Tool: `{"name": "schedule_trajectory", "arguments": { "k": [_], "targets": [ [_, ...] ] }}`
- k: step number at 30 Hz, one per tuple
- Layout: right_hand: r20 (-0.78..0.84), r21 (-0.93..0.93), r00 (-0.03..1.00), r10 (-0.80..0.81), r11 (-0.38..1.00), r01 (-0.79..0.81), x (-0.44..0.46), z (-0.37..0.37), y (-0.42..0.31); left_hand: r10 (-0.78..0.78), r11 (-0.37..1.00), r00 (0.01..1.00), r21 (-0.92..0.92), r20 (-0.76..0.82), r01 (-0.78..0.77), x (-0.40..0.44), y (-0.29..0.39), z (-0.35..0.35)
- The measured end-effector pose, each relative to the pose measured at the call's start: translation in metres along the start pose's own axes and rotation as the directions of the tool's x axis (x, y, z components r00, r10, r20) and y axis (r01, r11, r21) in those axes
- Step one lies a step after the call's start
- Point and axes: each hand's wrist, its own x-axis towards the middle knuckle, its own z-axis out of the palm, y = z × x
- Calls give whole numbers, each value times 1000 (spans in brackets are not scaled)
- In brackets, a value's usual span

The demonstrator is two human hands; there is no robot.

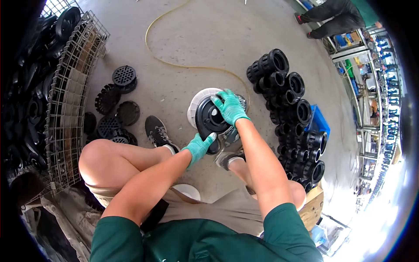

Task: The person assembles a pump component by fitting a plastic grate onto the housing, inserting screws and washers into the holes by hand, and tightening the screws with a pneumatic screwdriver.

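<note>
Between my knees is a black round plastic housing (204, 114) with a short snout at its lower side and a small pale spot near its centre. My left hand (200, 149), in a green glove, grips the snout end, thumb on top. The gloved right hand (230, 107) holds the upper right rim, its fingers laid over the edge. Under the housing a white round lid or bucket top (193, 106) shows at the left. Close beside my right hand are a container of small metal parts (242, 102) and a greyish tool (232, 136), partly hidden.
Black ribbed rings (303, 111) are stacked in rows at right, by a blue bin (320, 118). Black round grates (124, 75) lie at left, near a wire cage (70, 94) of black parts. A yellow hose (174, 64) crosses the floor. A person (334, 17) stands by shelving.
</note>
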Motion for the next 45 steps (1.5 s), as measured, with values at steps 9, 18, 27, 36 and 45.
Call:
{"name": "schedule_trajectory", "arguments": {
  "k": [9, 18, 27, 36, 45],
  "targets": [
    [10, 265, 999, -47, 963, 42, -21, -38, -1, 716, 536, 689, 722, -115, -437, -154, 166, -97],
    [36, 166, 994, -106, 981, 99, -117, -134, 17, 576, 739, 439, 210, -690, -640, -336, 53, -310],
    [306, 113, 949, 80, 986, -120, -178, -134, 51, 24, 913, 519, 230, -855, 337, -264, -289, -311],
    [439, 180, 893, 104, 963, -201, -179, -74, 13, -229, 560, 671, 468, -706, 684, -293, -232, -227],
    [486, 42, 860, 160, 978, -206, -189, -45, 0, -242, 535, 730, 540, -639, 650, -280, -204, -247]
  ]
}}
